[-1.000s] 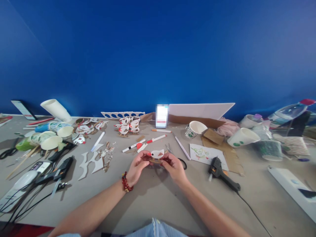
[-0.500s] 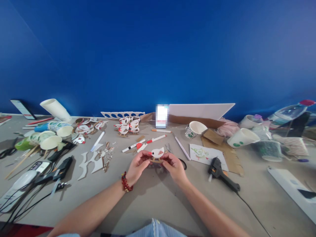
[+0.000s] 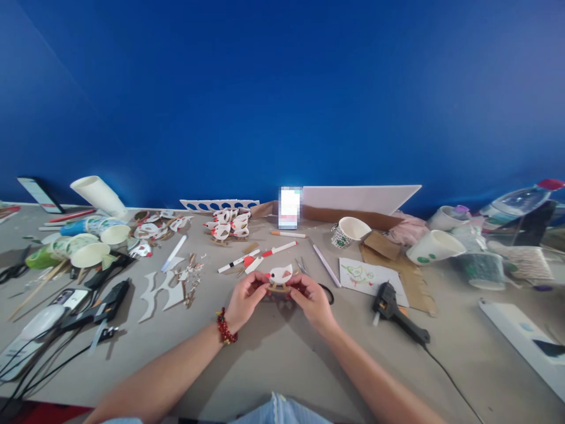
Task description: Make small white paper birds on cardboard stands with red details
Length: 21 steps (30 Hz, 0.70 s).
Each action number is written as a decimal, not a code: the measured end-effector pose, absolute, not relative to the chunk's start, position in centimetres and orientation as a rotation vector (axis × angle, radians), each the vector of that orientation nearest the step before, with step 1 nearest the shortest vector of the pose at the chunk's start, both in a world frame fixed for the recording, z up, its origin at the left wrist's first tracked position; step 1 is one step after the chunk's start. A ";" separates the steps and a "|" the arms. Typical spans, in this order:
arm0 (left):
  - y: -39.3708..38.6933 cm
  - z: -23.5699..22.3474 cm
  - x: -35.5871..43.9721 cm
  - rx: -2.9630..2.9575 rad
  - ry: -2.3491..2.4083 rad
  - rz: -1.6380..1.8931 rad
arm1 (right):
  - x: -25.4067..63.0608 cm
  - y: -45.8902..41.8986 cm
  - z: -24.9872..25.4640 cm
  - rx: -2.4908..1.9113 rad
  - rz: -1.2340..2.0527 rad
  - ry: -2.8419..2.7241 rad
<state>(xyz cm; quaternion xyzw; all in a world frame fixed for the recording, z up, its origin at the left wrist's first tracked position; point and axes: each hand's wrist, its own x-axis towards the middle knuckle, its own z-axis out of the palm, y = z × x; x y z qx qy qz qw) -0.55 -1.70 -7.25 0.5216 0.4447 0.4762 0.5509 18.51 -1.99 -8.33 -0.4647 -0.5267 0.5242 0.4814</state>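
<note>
A small white bird figure with a red beak, a dark eye and a reddish wing patch stands on a curved tan rocker base. My left hand pinches the left end of the base between thumb and fingers. At the other end, my right hand grips it the same way. Scissors lie partly hidden behind my right hand. Just beyond the bird are a red-and-white marker and a black-and-white marker.
Several similar birds cluster at the back. White cut-out scraps lie on the left, near glue guns and cables. To the right are a drawing, a black glue gun with its cord, and paper cups. A phone stands against the wall.
Both hands keep hold of the bird's base in nearly the same place. The bird appears to have shifted or tilted very slightly; everything else stays put.
</note>
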 end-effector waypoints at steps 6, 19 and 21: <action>-1.6 -7.3 -0.5 1.236 1.015 1.104 | 18.5 -1.9 -8.4 -1.120 1.297 -1.283; -1.6 -7.4 -0.5 1.247 0.988 1.120 | 18.4 -2.0 -7.8 -1.072 1.334 -1.230; -1.6 -7.5 -0.6 1.244 0.980 1.127 | 18.4 -2.0 -7.7 -1.071 1.341 -1.224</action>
